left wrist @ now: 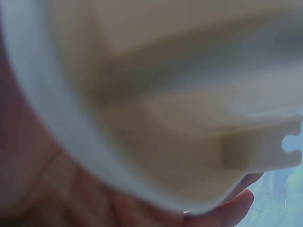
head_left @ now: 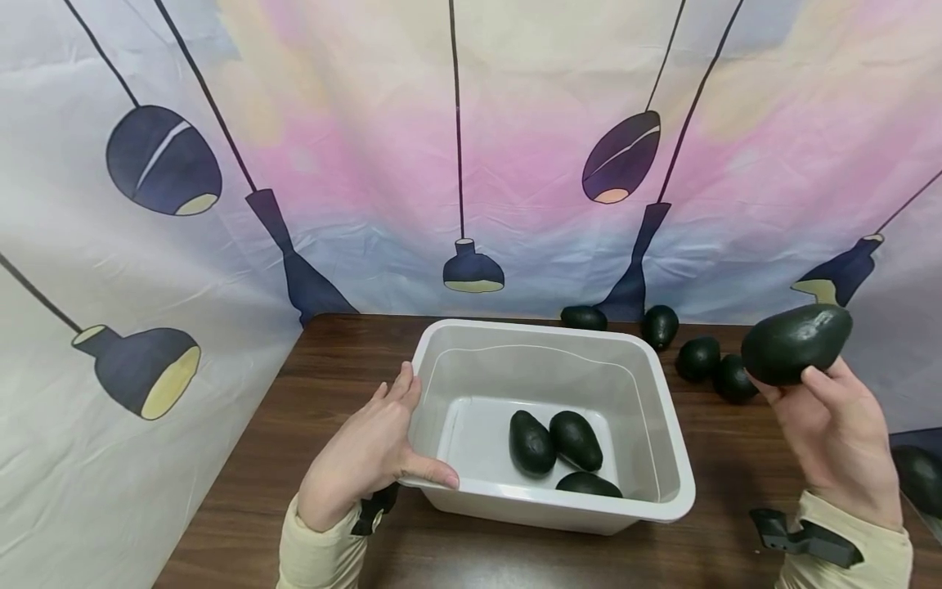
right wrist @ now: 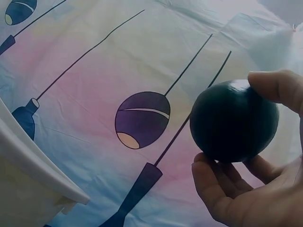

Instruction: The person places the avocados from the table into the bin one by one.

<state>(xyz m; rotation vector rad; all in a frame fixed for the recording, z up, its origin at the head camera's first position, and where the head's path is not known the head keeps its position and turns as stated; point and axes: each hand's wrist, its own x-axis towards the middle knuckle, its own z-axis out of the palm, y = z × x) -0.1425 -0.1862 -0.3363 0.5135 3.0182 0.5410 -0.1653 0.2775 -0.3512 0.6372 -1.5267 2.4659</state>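
My right hand (head_left: pixel 846 417) holds a dark green avocado (head_left: pixel 796 343) up at the right, above the table and apart from the bin. In the right wrist view the thumb lies on top of this avocado (right wrist: pixel 234 123) and the fingers curl beneath it. A light grey plastic bin (head_left: pixel 662 446) stands at the middle, with avocados (head_left: pixel 531 443) lying on its floor. My left hand (head_left: pixel 368 458) rests at the bin's near left corner, its thumb stretched along the front rim and its straight fingers along the left side. Close up, the left wrist view is mostly blurred bin rim (left wrist: pixel 61 109).
Several loose avocados (head_left: pixel 697 358) lie behind and to the right of the bin on the brown wooden table (head_left: pixel 272 466). Another dark avocado (head_left: pixel 920 478) shows at the right edge. A cloth printed with lamps (head_left: pixel 383 164) hangs along the table's back edge.
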